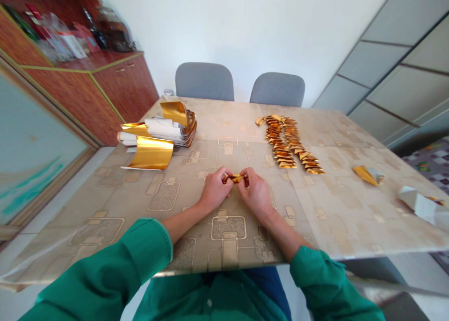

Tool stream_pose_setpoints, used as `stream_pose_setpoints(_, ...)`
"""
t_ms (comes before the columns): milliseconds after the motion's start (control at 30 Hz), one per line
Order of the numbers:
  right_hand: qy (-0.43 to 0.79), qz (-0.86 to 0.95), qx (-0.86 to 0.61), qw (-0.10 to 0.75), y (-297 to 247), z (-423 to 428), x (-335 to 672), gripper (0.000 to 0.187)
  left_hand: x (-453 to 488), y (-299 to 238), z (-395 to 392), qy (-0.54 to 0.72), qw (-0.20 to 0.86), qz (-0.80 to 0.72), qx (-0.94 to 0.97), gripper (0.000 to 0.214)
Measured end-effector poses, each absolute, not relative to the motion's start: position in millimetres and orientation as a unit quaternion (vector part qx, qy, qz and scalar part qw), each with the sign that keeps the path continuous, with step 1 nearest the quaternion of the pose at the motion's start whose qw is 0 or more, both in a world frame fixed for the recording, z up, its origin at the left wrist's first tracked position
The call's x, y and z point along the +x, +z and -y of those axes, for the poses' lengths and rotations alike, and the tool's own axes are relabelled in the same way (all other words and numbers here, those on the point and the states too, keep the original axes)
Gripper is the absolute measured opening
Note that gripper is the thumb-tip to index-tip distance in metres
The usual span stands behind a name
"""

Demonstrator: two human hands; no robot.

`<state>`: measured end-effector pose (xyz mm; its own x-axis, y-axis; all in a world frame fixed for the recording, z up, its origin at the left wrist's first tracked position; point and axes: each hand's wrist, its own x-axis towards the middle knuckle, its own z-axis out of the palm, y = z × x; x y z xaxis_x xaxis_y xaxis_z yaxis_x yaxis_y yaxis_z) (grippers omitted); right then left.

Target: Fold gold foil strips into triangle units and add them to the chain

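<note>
Between my two hands is a small folded piece of gold foil paper (237, 178), held just above the tablecloth. My left hand (216, 188) pinches its left end, and my right hand (256, 193) grips the right end with curled fingers. Parts of the piece are hidden behind my fingers. Beyond my right hand lie two rows of folded gold paper pieces (280, 143), overlapping one another. To the far left sits a stack of gold and white paper sheets (168, 130), with a loose curled gold sheet (151, 153) in front of it.
A patterned cloth covers the table (228, 246). On the right lie a creased gold scrap (365, 175) and a white paper piece (417, 203). Two grey chairs (204, 80) stand behind the table against the wall. A wooden cabinet (122, 82) is at the left.
</note>
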<state>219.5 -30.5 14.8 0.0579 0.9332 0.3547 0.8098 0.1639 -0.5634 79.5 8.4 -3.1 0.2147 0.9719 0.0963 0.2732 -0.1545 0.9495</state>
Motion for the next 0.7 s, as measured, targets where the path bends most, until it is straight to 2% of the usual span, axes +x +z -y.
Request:
stream_pose_setpoints(167, 0.127, 0.652, -0.645, 0.378, 12, 26, 226, 0.013, 79, 2, -6, 0.388, 0.428, -0.47, 0.668, 0.012)
stream_pose_setpoints(367, 0.189, 0.606, -0.644, 0.426, 11, 22, 236, 0.013, 75, 2, -5, 0.391, 0.432, -0.45, 0.677, 0.025)
stream_pose_setpoints(700, 0.201, 0.565, -0.657, 0.457, 14, 21, 253, 0.015, 75, -2, -5, 0.385, 0.446, -0.435, 0.681, 0.027)
